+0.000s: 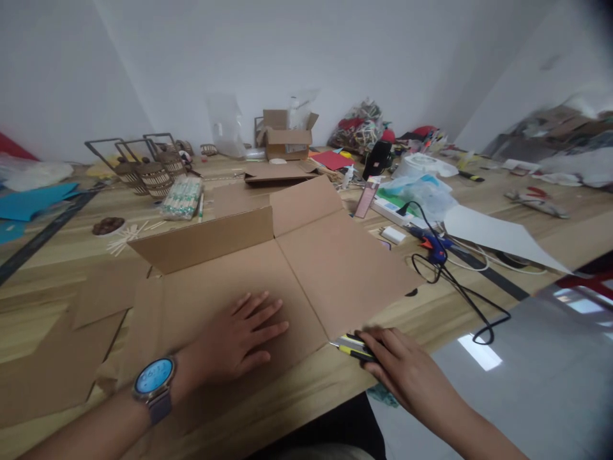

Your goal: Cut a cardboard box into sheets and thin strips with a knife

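A flattened cardboard box (306,268) lies opened out on the wooden table (460,300). My left hand (237,335) rests flat on the cardboard with its fingers spread, a blue-faced watch (154,377) on the wrist. My right hand (395,364) is closed on a yellow and black utility knife (349,346), whose tip touches the near edge of the cardboard at a fold line.
A blue glue gun (433,243) with a looping black cable lies to the right. White sheet (498,233), power strip, small open box (286,137), wicker baskets (153,176), a packet of sticks and loose cardboard pieces (52,370) crowd the table.
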`<state>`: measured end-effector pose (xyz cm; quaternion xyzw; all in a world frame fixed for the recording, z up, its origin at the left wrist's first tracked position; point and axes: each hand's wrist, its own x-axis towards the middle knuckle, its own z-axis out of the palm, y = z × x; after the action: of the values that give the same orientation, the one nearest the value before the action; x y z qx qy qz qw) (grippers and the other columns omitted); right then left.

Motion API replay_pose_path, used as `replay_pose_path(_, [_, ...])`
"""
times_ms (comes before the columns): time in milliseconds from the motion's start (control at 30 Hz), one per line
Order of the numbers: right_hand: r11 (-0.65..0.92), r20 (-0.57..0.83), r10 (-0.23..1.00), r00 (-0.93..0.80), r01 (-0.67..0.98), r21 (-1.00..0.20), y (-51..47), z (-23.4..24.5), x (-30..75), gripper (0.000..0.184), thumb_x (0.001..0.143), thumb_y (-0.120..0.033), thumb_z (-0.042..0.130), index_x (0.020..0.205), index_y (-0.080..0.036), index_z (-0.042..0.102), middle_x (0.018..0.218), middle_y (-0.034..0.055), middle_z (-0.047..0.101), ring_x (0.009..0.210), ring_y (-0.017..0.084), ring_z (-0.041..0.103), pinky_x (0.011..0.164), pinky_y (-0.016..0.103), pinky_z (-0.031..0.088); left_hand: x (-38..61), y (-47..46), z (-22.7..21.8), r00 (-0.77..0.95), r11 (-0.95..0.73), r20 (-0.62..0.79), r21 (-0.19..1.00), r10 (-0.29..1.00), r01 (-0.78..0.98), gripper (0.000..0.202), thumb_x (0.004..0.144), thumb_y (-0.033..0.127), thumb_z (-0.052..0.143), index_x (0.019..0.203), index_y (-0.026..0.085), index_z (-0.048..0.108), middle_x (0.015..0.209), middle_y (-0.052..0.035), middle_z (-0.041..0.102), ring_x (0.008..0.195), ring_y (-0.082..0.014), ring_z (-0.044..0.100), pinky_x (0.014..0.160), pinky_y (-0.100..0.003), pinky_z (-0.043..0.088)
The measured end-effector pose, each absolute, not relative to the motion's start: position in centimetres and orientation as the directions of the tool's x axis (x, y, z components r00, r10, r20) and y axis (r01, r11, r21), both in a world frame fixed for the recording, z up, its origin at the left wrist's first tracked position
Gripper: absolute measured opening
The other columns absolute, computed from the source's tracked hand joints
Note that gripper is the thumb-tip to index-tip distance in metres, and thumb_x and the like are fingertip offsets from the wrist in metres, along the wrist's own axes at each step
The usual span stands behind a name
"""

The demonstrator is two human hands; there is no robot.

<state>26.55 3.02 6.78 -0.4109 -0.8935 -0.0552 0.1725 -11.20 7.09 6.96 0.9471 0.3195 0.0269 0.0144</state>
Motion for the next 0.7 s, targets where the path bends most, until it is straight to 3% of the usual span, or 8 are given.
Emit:
replay_pose_path(200, [0.645,0.354,0.714,-0.604,0.764,0.002,2.7,6.4,26.2,0.043,0.102,-0.044,0.042,0.124,-0.013,0.062,0.103,0.0152,0.071,0.091,0.026,0.069,0.073,0.039,0.06,-10.9,6.9,7.8,0.781,-0.779,0.007,0.073,0.625,0.623,0.053,0.102,0.056,0.037,0.153,0.04,0.034,0.164,-0.0016,0.029,0.15,-0.0335,0.024,0.117,-0.054,0.025])
replay_pose_path(500, [0.534,0.295,0.823,-0.486,0.839,-0.106,4.7,6.7,25.1,0.042,0.102,-0.046,0.043,0.125,-0.017,0.063,0.106,0.014,0.069,0.093,0.025,0.067,0.078,0.039,0.059,-10.9,9.5,6.9,0.78,-0.782,0.063,0.075,0.623,0.619,0.055,0.102,0.057,0.036,0.153,0.039,0.035,0.163,-0.0031,0.031,0.149,-0.0365,0.026,0.116,-0.056,0.023])
replay_pose_path(700, [0.587,0.274,0.783,-0.558,0.809,-0.03,6.5,7.0,24.4,0.053,0.1,-0.056,0.041,0.126,-0.015,0.063,0.106,0.0151,0.069,0.092,0.026,0.067,0.077,0.04,0.06,-11.3,10.2,6.2,0.769,-0.78,0.136,0.068,0.624,0.622,0.053,0.101,0.055,0.04,0.152,0.039,0.038,0.163,-0.0012,0.032,0.148,-0.0352,0.026,0.116,-0.055,0.023])
